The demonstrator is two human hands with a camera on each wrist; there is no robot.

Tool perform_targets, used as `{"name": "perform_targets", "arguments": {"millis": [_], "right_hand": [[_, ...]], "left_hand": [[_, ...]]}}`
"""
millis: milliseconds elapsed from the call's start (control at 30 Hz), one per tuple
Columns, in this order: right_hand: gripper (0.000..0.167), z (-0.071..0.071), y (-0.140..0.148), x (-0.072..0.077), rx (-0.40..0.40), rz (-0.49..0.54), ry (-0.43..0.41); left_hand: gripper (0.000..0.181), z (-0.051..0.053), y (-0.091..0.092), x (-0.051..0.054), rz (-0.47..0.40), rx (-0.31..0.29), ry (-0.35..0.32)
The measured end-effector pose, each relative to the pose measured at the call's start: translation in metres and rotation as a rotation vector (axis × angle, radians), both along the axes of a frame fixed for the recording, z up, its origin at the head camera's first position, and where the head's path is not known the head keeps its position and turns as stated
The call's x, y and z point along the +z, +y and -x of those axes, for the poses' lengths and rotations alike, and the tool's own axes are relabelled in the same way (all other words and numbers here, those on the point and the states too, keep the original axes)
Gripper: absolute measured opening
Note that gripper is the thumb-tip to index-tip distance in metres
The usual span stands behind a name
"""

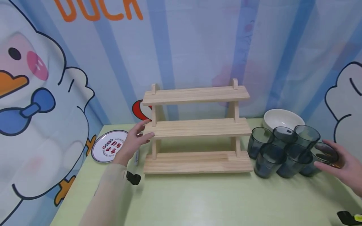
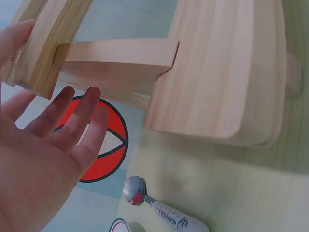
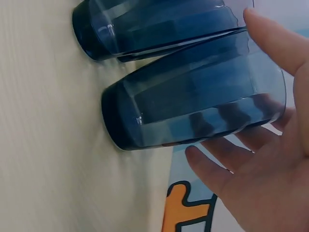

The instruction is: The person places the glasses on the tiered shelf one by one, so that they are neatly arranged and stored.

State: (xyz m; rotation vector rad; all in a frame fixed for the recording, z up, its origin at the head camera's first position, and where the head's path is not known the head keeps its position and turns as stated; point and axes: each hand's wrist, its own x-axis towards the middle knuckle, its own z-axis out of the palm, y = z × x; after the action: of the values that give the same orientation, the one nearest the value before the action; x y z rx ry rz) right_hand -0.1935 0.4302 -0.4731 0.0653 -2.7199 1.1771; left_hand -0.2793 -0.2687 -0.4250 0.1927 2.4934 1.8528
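A three-tier wooden display rack [image 1: 198, 128] stands in the middle of the table. My left hand [image 1: 134, 141] is at the left end of its middle shelf, fingers spread and loosely bent; in the left wrist view the thumb lies by the board's edge, and whether it touches cannot be told. Several dark blue-grey glasses [image 1: 270, 160] stand upright in a cluster right of the rack. My right hand [image 1: 343, 163] is around the rightmost glass [image 3: 193, 96], fingers on its far side and thumb on the near side. The fingers look extended, with no clear grip on the glass.
A white bowl [image 1: 282, 118] stands behind the glasses. Left of the rack lies a white plate [image 1: 108, 147] with red print, and a spoon [image 2: 169, 212] with a printed handle is beside it. A duck-print curtain [image 1: 192, 47] hangs behind the table [image 1: 195, 201].
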Motion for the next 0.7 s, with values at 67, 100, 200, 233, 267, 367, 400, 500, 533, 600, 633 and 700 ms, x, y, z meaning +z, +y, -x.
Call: {"name": "perform_targets", "arguments": {"millis": [67, 100, 200, 233, 267, 367, 400, 500, 533, 600, 633, 700], "right_hand": [[0.093, 0.000, 0.001, -0.002, -0.010, 0.018, 0.031], [0.093, 0.000, 0.002, -0.003, -0.010, 0.032, 0.043], [0.091, -0.001, 0.003, -0.005, -0.015, 0.060, 0.068], [0.090, -0.002, 0.003, -0.006, -0.025, 0.060, 0.070], [0.090, -0.002, 0.003, -0.006, -0.033, 0.059, 0.069], [0.088, -0.002, 0.003, -0.008, -0.050, 0.055, 0.066], [0.088, -0.002, 0.003, -0.008, -0.049, 0.058, 0.072], [0.084, -0.002, 0.003, -0.009, -0.029, 0.101, 0.103], [0.083, -0.002, 0.003, -0.010, -0.024, 0.113, 0.116], [0.082, -0.003, 0.004, -0.010, -0.020, 0.151, 0.136], [0.082, -0.003, 0.004, -0.010, -0.021, 0.167, 0.143], [0.081, -0.003, 0.005, -0.011, -0.029, 0.186, 0.145]], "left_hand": [[0.070, 0.001, 0.001, -0.002, -0.017, -0.004, -0.002], [0.071, 0.002, 0.001, -0.003, -0.024, -0.007, -0.002], [0.072, 0.003, 0.002, -0.007, -0.053, -0.007, -0.014], [0.073, 0.003, 0.002, -0.008, -0.060, -0.009, -0.019], [0.073, 0.003, 0.002, -0.008, -0.068, -0.008, -0.024], [0.073, 0.002, 0.003, -0.010, -0.086, -0.006, -0.031], [0.073, 0.001, 0.003, -0.011, -0.089, -0.004, -0.029], [0.072, 0.001, 0.004, -0.013, -0.100, 0.000, -0.024], [0.072, 0.001, 0.004, -0.014, -0.107, -0.001, -0.024], [0.072, 0.001, 0.005, -0.016, -0.120, 0.003, -0.028], [0.071, 0.001, 0.005, -0.017, -0.127, 0.006, -0.031], [0.071, 0.002, 0.006, -0.018, -0.141, 0.012, -0.039]]}}
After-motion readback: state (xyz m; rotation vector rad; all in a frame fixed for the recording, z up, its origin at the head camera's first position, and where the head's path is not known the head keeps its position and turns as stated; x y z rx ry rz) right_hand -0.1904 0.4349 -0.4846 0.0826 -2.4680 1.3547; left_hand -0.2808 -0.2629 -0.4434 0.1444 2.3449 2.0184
